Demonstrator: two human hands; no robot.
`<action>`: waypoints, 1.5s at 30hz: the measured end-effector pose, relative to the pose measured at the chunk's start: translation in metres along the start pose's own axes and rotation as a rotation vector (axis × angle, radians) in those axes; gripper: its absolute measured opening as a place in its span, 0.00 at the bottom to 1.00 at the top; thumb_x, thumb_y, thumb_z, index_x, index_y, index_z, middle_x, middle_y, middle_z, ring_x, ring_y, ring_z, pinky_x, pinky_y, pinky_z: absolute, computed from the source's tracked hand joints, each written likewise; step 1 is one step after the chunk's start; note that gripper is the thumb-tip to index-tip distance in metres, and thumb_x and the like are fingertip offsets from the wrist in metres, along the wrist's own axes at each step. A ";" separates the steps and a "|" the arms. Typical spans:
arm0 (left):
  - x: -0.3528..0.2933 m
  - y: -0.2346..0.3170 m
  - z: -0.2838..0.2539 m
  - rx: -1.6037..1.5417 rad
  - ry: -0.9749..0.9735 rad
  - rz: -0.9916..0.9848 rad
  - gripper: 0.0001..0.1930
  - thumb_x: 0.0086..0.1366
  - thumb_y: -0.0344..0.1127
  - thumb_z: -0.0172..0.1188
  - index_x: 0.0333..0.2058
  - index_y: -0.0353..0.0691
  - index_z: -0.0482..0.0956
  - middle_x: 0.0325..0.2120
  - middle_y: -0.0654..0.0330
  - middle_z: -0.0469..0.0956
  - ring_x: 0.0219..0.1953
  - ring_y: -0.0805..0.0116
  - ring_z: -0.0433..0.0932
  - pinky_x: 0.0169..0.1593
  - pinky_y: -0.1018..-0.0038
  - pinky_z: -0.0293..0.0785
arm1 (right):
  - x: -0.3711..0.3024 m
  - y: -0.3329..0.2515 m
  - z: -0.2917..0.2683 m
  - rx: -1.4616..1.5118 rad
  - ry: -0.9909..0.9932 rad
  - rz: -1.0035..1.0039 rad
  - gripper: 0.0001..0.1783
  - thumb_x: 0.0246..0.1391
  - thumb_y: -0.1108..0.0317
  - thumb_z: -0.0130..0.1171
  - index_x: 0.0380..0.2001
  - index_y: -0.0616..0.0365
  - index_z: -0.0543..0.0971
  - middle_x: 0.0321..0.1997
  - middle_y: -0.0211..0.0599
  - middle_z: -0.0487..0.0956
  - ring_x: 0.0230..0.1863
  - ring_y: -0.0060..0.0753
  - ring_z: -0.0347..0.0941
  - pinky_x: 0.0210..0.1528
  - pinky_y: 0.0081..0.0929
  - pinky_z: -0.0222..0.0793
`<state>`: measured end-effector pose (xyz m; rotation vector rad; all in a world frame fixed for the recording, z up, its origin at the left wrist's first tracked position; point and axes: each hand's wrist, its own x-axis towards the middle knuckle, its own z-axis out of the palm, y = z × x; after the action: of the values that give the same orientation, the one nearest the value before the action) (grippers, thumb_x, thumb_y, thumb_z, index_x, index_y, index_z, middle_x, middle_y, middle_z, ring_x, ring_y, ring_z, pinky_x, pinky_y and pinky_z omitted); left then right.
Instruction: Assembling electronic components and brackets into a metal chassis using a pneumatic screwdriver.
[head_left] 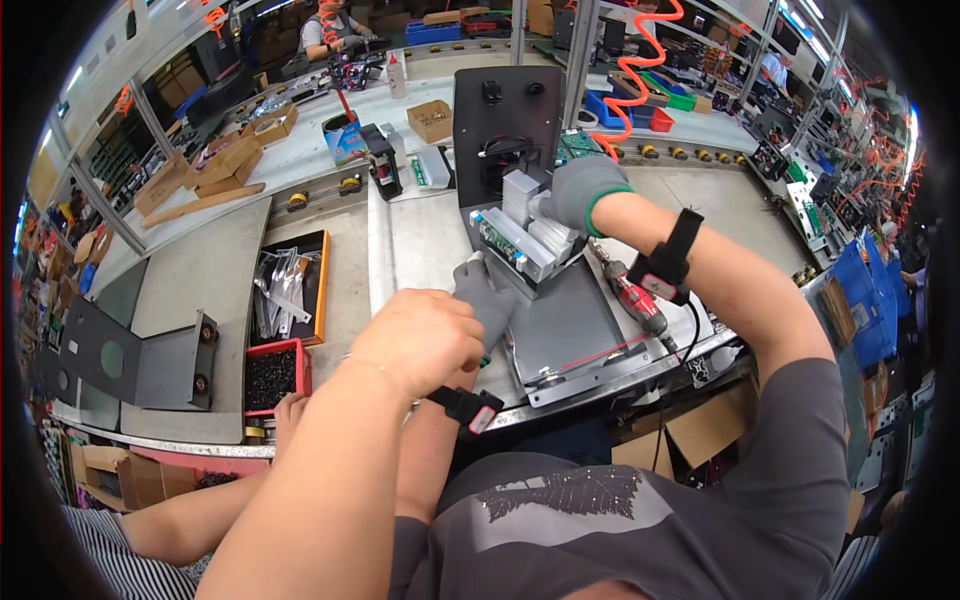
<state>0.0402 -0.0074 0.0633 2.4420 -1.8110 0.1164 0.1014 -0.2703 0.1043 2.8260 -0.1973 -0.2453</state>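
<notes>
The person's gloved right hand (590, 192) is touching the silver finned heat sink (520, 197), which is standing before an upright black panel (508, 108). The gloved left hand (486, 298) is lying at its near-left side, partly behind a co-worker's bare hand (425, 335); whether either glove is clamping cannot be told.

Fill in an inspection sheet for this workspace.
Surface: pale workbench, partly covered.
Job's things: finned metal assembly before an upright dark panel.
Clutter: red screwdriver, orange-edged tray of metal parts, red bin of black pieces.
Hands: gloved right hand at the assembly; gloved left hand nearby, grip unclear.
Cables: black cord, orange coiled hose.
Surroundings: co-worker's bare hand near the left wrist.
</notes>
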 end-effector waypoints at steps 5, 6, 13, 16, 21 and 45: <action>0.022 -0.023 0.055 -0.064 -0.173 -0.096 0.06 0.52 0.32 0.63 0.30 0.45 0.83 0.31 0.63 0.80 0.39 0.70 0.81 0.42 0.73 0.79 | 0.033 -0.019 -0.008 -0.008 -0.038 -0.037 0.25 0.53 0.51 0.52 0.46 0.56 0.83 0.48 0.44 0.82 0.47 0.49 0.80 0.47 0.44 0.74; 0.057 -0.021 0.107 -0.366 0.115 -0.601 0.21 0.51 0.37 0.59 0.46 0.41 0.73 0.44 0.56 0.74 0.46 0.60 0.78 0.49 0.68 0.75 | 0.049 -0.024 -0.003 -0.010 -0.048 -0.054 0.25 0.53 0.51 0.52 0.46 0.56 0.83 0.48 0.44 0.82 0.47 0.49 0.80 0.47 0.44 0.74; 0.092 -0.025 0.154 -0.535 0.508 -1.003 0.43 0.52 0.53 0.65 0.62 0.37 0.62 0.58 0.48 0.67 0.50 0.50 0.77 0.51 0.63 0.75 | 0.039 -0.001 -0.015 0.218 -0.109 -0.009 0.29 0.51 0.42 0.55 0.34 0.59 0.85 0.33 0.47 0.83 0.32 0.44 0.81 0.38 0.37 0.75; 0.094 -0.034 0.142 -0.495 0.497 -1.022 0.47 0.50 0.58 0.68 0.62 0.35 0.61 0.57 0.48 0.69 0.50 0.51 0.77 0.50 0.63 0.75 | 0.026 -0.004 -0.021 0.252 -0.067 -0.024 0.25 0.52 0.47 0.55 0.31 0.61 0.85 0.29 0.48 0.83 0.28 0.43 0.81 0.34 0.37 0.75; 0.097 -0.051 0.149 -0.544 0.516 -0.963 0.28 0.55 0.53 0.67 0.46 0.37 0.75 0.47 0.50 0.74 0.43 0.51 0.79 0.45 0.61 0.75 | 0.025 -0.009 -0.017 0.218 0.033 -0.069 0.21 0.52 0.55 0.52 0.28 0.65 0.84 0.27 0.49 0.82 0.26 0.43 0.82 0.34 0.38 0.76; 0.049 -0.039 0.158 -0.895 0.432 -0.817 0.49 0.50 0.59 0.69 0.63 0.34 0.61 0.58 0.42 0.67 0.51 0.53 0.77 0.52 0.64 0.74 | -0.001 0.036 0.004 0.742 0.009 -0.068 0.20 0.51 0.55 0.61 0.29 0.67 0.80 0.15 0.34 0.72 0.10 0.26 0.67 0.11 0.27 0.63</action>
<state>0.0918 -0.0627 -0.0884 2.0233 -0.4249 -0.1807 0.0958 -0.3059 0.1115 3.5730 -0.2271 -0.2033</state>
